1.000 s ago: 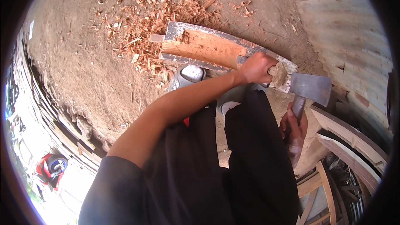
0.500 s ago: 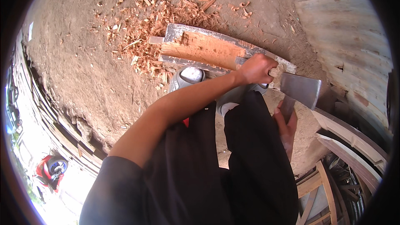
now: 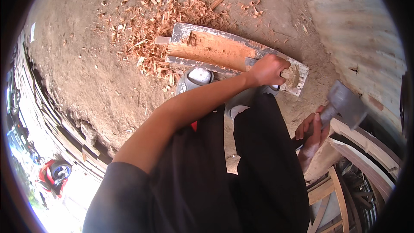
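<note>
A thick wooden piece (image 3: 211,49) with worn grey-white edges and a freshly cut orange-brown hollow lies on the ground. My left hand (image 3: 269,70) is closed round a chisel (image 3: 251,61) over the piece's right part. The chisel's flat metal blade points left into the end of the hollow, and its handle end pokes out right of my fist. Lower right, my right hand (image 3: 314,134) grips the handle of a hatchet (image 3: 347,105). The broad metal head, blurred by motion, is raised apart from the chisel.
Wood shavings (image 3: 146,39) are scattered left of and beyond the piece. My shoe (image 3: 196,77) is against its near edge. Rusty metal sheeting (image 3: 358,39) stands at right, with stacked boards (image 3: 366,144) below it. A red motorcycle (image 3: 54,174) is far left.
My right hand has swung the hatchet away to the right and down, from beside the chisel's handle end. The left hand and chisel have hardly moved.
</note>
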Available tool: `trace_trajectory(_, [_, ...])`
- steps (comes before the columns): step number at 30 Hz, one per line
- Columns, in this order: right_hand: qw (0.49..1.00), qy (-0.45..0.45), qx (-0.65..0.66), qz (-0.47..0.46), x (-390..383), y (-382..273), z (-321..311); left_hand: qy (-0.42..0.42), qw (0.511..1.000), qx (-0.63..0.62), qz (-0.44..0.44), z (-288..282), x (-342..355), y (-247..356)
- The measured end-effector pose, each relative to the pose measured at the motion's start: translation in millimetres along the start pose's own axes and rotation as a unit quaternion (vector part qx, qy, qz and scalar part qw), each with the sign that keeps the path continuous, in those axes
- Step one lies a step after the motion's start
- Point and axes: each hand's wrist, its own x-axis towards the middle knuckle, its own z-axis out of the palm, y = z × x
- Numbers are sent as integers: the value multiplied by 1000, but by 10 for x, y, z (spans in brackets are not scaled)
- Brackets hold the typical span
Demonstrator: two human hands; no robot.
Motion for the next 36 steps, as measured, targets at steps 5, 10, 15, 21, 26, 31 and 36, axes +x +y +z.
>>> trace_trajectory(5, [993,-34,-64,89,64,350,-6,-25,999,23,-6,50,27,-9])
trace_trajectory(10, [993,-30,-45,102,25,93,-73,-22,999,30,-5,33,27,-29])
trace_trajectory(15, [996,8,-75,56,-11,353,67,-48,998,41,-20,46,28,10])
trace_trajectory(21, [995,-12,-81,59,119,244,-211,-31,999,26,-6,40,-6,-27])
trace_trajectory(26, [998,9,15,64,37,448,-1,-56,997,49,-27,64,28,12])
trace_trajectory(31, [987,-56,-65,139,171,307,-274,-32,999,39,-4,52,35,-6])
trace_trajectory(36, [996,1,52,67,78,491,-83,-82,993,74,-42,74,27,23])
